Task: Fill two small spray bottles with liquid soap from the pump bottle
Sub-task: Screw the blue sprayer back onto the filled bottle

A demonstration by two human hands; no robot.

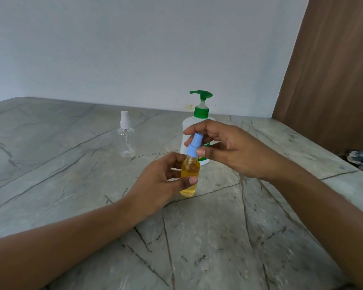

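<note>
Left hand (157,185), right hand (228,151) grip one spray bottle (190,170); one empty bottle (126,142).

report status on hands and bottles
Left hand grips the filled spray bottle, right hand pinches its blue cap. Clear spray bottle stands empty, capped, to the left. Pump bottle upright just behind the hands.

Grey veined stone counter (218,237): clear spray bottle (125,141), green-capped pump bottle (201,112) standing apart.
</note>
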